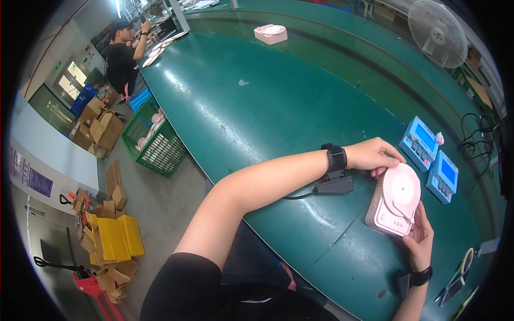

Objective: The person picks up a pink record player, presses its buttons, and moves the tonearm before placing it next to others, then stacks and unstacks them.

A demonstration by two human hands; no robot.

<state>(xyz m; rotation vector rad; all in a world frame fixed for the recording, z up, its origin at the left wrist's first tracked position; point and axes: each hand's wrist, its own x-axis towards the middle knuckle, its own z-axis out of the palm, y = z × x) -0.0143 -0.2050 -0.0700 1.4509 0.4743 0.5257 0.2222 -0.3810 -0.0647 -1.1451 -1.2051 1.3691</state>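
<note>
A pale pink toy record player (389, 218), with a round platter, a small tone arm and little knobs, is between my hands at the right of the table. My left hand (369, 154) has its thumb and fingers closed on the far left edge, by the platter. At the near right side, my right hand (421, 239) grips the corner with the thumb in front and fingers along the side. The underside is hidden, so I cannot tell whether it touches the table. Just beyond it are two light blue boxes with screens, one (419, 143) farther and one (443, 176) nearer.
Another pink record player (271, 34) sits far off on the green table (251, 117). Scissors (459, 275) lie at the right; a fan (438, 34) stands behind. A green crate (170, 152) of pink parts is beside the table's left edge. A co-worker (122, 56) is at far left.
</note>
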